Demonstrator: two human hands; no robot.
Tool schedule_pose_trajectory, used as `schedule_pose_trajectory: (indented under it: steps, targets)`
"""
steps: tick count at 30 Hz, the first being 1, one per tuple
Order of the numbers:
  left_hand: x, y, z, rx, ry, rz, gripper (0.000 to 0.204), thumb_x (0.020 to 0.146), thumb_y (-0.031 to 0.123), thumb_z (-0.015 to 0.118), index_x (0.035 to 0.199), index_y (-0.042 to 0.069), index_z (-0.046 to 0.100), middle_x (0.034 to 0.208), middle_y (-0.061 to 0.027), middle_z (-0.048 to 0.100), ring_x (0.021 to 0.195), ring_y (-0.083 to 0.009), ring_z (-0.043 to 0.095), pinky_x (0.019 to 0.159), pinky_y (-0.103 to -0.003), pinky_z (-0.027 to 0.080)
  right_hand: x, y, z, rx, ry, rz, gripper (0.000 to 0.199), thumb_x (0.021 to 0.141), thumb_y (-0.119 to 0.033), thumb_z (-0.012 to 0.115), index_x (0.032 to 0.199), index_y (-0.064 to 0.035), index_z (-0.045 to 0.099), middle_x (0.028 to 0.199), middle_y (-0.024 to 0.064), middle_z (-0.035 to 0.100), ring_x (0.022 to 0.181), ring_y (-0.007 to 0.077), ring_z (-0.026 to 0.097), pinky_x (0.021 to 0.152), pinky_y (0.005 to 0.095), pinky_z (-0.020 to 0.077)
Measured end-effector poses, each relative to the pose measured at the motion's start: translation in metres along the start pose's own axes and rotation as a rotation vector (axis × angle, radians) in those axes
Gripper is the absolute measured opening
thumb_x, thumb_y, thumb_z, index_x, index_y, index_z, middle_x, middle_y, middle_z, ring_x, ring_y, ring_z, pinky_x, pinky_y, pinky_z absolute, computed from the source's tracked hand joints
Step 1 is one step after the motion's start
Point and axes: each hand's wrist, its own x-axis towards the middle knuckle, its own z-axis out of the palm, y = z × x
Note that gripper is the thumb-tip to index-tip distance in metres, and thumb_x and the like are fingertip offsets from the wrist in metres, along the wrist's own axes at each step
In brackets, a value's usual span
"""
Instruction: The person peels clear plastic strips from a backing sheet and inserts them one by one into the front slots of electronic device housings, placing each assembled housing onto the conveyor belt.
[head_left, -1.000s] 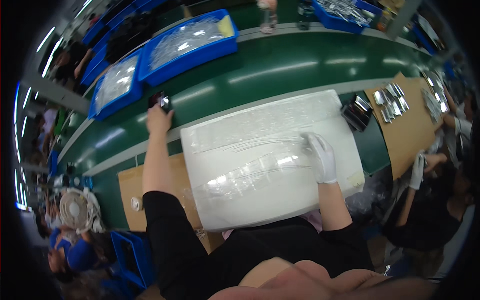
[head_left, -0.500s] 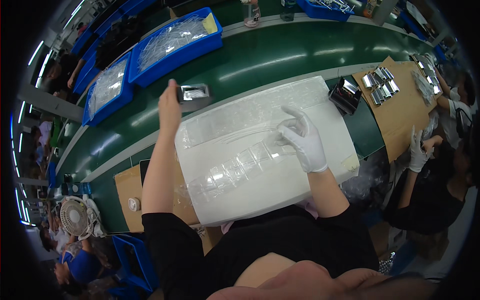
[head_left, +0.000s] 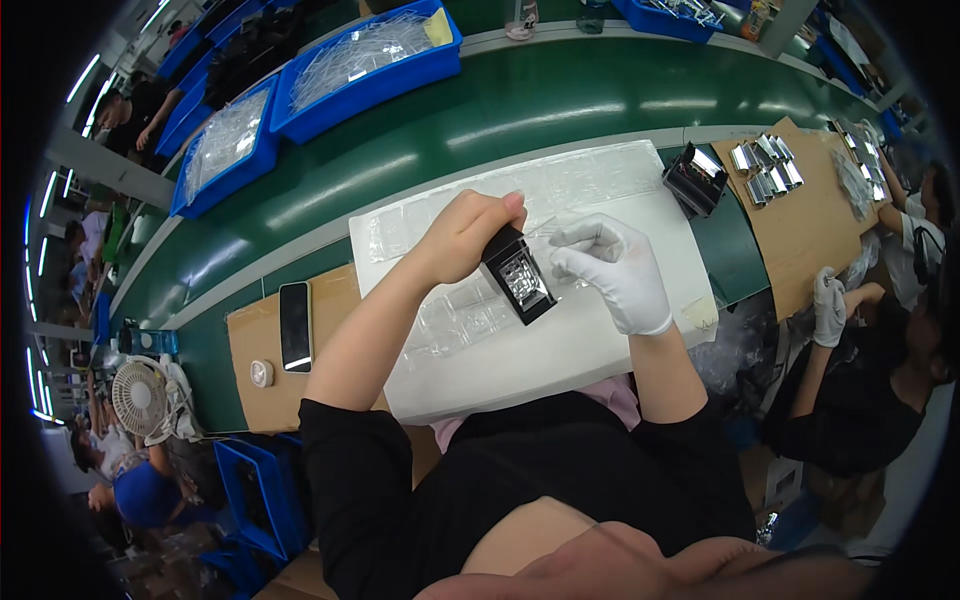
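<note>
We take the black box [head_left: 520,285] as the centre of our clock. The bare left hand [head_left: 465,240], at ten o'clock, grasps the box firmly by its upper end. The box is held tilted above a white pad [head_left: 545,365], its lower end slanting toward five o'clock; we can see a shiny, silvery inside through its framed face. At three o'clock, just beside the box, is the right hand [head_left: 620,275] in a white glove. Its fingers are bent, thumb close to forefinger; we cannot tell whether they pinch something clear.

Beneath both hands, the pad reaches to the person's waist. Clear plastic pieces [head_left: 440,325] lie on it at eight o'clock. Farther out at nine o'clock, a phone [head_left: 296,327] rests on brown cardboard [head_left: 335,300], and near it sits a small round white object [head_left: 261,373].

At two o'clock, by the pad's far corner, we find a second black box [head_left: 697,180]. Beyond it, shiny metal pieces [head_left: 768,170] lie on another cardboard sheet [head_left: 810,240]. A co-worker's gloved hand [head_left: 829,308] is well out at three o'clock.

Across the green table [head_left: 540,100], two blue bins of clear plastic stand: the smaller [head_left: 268,155] at ten o'clock, the larger [head_left: 375,92] at eleven.
</note>
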Motion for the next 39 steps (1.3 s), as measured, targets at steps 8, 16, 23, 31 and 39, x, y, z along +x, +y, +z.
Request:
schedule_pose_trajectory:
  steps: [8, 16, 23, 31, 39]
  targets:
    - [0.006, -0.011, 0.011, 0.153, 0.155, 0.038, 0.053, 0.101, 0.038, 0.042, 0.069, 0.000, 0.060, 0.064, -0.0100, 0.059, 0.056, -0.0232, 0.046, 0.060, -0.032, 0.039, 0.003, 0.009, -0.001, -0.412, -0.089, -0.198, 0.019, 0.085, 0.005, 0.066, 0.103, 0.0040, 0.067, 0.103, 0.0127, 0.069, 0.083, 0.0200, 0.066, 0.077, 0.0278, 0.0536]
    - [0.049, -0.031, -0.024, 0.860, 0.538, 0.165, 0.028, 0.099, 0.023, 0.052, 0.088, 0.002, 0.067, 0.078, -0.0135, 0.065, 0.073, -0.0299, 0.061, 0.070, -0.038, 0.048, -0.001, 0.036, -0.029, -0.919, 0.237, -0.483, 0.028, 0.084, -0.002, 0.064, 0.112, -0.0001, 0.068, 0.104, 0.0126, 0.069, 0.096, 0.0261, 0.064, 0.088, 0.0338, 0.0504]
    - [-0.005, -0.041, -0.036, 0.608, 0.241, -0.121, 0.033, 0.099, 0.035, 0.058, 0.102, 0.002, 0.056, 0.094, -0.0122, 0.063, 0.086, -0.0259, 0.058, 0.077, -0.035, 0.049, -0.013, 0.055, -0.058, -1.112, 0.069, -0.392, 0.029, 0.084, -0.006, 0.064, 0.113, -0.0067, 0.069, 0.111, 0.0091, 0.067, 0.101, 0.0271, 0.063, 0.089, 0.0336, 0.0497]
    - [-0.121, -0.058, 0.056, 0.974, 0.115, -0.093, 0.027, 0.095, 0.032, 0.061, 0.100, 0.006, 0.055, 0.089, -0.0116, 0.058, 0.085, -0.0306, 0.059, 0.079, -0.036, 0.048, -0.009, 0.106, -0.049, -1.213, -0.232, -0.465, 0.039, 0.089, -0.017, 0.062, 0.127, -0.0123, 0.064, 0.136, 0.0116, 0.057, 0.129, 0.0334, 0.051, 0.109, 0.0431, 0.0401]
    - [-0.119, -0.067, 0.031, 0.823, 0.220, -0.281, 0.012, 0.099, 0.020, 0.054, 0.100, 0.007, 0.054, 0.079, -0.0088, 0.065, 0.067, -0.0339, 0.061, 0.062, -0.038, 0.047, -0.013, 0.106, -0.044, -1.568, -0.296, -0.404, 0.053, 0.092, -0.043, 0.055, 0.140, -0.0194, 0.056, 0.150, 0.0111, 0.047, 0.144, 0.0327, 0.035, 0.119, 0.0482, 0.0220]
